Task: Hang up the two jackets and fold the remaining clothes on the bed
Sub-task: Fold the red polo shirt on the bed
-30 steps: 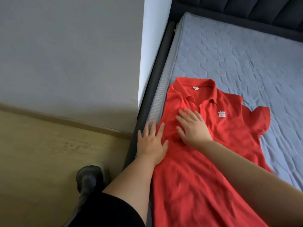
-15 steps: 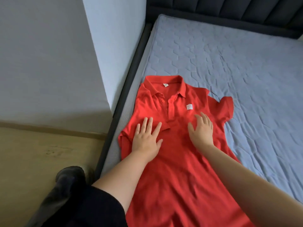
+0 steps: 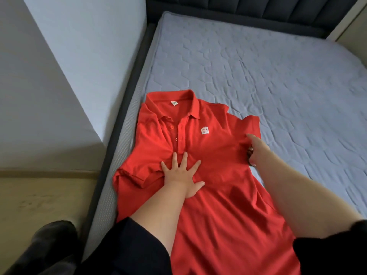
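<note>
A red polo shirt (image 3: 216, 147) with a small white chest logo lies face up along the left side of the grey-blue mattress (image 3: 258, 66), collar toward the headboard. My left hand (image 3: 182, 173) presses flat on the shirt's chest, fingers spread, just below the button placket. My right hand (image 3: 256, 149) is at the shirt's right armpit, by the short sleeve, with its fingers curled into the fabric there. The left sleeve is bunched near the mattress edge. No jackets are in view.
A dark padded headboard (image 3: 238, 6) runs along the far end. A dark bed frame edge (image 3: 123, 108) and a grey-white wall (image 3: 59, 76) border the bed on the left. Wooden floor (image 3: 39, 195) and my dark shoe (image 3: 53, 237) show at lower left.
My right hand slid from the shirt's chest out to the right sleeve and armpit. My left hand moved toward the shirt's middle. The view shifted right, showing more mattress.
</note>
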